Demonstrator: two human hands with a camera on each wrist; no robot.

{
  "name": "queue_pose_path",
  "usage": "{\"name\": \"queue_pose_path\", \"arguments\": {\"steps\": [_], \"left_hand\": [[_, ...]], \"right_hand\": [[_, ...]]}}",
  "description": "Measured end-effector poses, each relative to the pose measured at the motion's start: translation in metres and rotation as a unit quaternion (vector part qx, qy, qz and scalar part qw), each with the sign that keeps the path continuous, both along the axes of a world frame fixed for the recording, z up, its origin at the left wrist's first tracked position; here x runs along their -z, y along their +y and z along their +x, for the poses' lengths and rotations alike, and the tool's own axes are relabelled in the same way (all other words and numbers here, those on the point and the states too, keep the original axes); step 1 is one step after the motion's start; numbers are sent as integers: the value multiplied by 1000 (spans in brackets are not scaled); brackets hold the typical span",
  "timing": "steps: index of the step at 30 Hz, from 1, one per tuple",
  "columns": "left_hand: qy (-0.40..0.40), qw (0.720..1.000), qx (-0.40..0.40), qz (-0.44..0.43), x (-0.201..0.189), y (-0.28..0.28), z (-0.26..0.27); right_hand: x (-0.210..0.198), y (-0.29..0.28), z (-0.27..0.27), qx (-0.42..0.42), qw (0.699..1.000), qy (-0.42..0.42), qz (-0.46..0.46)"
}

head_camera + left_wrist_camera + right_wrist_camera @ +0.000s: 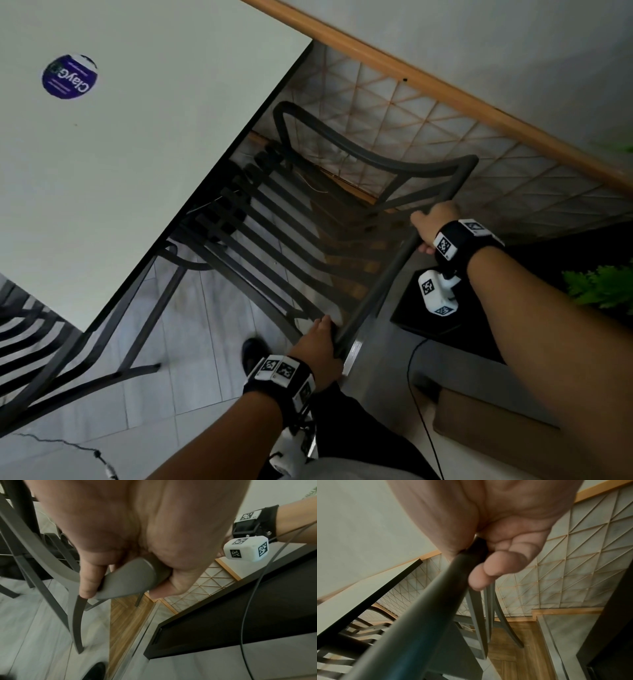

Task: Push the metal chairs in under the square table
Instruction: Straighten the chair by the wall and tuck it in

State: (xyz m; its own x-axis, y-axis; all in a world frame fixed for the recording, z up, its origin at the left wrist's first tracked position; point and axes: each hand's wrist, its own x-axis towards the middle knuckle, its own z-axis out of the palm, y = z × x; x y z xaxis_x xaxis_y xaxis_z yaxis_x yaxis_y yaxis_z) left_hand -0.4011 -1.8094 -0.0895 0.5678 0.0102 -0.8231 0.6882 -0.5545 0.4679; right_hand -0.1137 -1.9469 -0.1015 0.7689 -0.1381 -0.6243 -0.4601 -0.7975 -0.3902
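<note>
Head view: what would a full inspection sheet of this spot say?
Surface: white square table, bare but for a round purple sticker.
Job's things: metal chair, slatted seat partly under the table; second chair at lower left.
Clutter: nothing seen.
Grippers: left hand and right hand both grip the chair's top rail.
Cables: thin black cable on the floor.
Surroundings: patterned wall panel, green plant, black box.
</note>
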Motion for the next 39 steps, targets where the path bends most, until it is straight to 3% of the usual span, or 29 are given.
{"name": "queue_pose_path", "arguments": {"steps": [15, 32, 39], "left_hand": [[-10, 1000, -8, 16, -3, -11, 38], [-10, 999, 22, 30, -4, 4, 36], [-13, 1000, 11, -17, -10, 25, 26]], "right_hand": [[-16, 28, 51, -61, 998, 8, -2], [-10, 33, 46, -52, 998, -9, -21], [-22, 27, 16, -49, 997, -6, 55]]}}
